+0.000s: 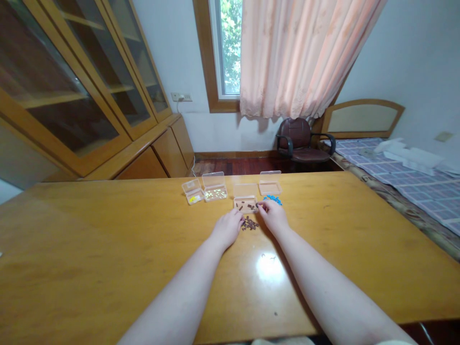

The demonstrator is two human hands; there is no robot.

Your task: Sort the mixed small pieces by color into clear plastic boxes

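A small pile of brown pieces (251, 224) lies on the wooden table between my hands. My left hand (227, 229) rests at the pile's left edge, its fingers drawn together; what they hold, if anything, is hidden. Just behind the pile stands a clear plastic box (235, 204) with its lid raised and several brown pieces inside. At the box's right end my right hand (273, 215) pinches a small dark brown piece (257, 205). Beyond that hand lies a heap of blue pieces (272, 198), partly covered by it.
An open clear box (270, 188) stands behind the blue heap. To the left are an open box with pale yellow-green pieces (216, 193) and a smaller one with yellow pieces (194, 199). A tiny dark bit (275, 314) lies near the table's front edge. A chair (305, 143) stands beyond.
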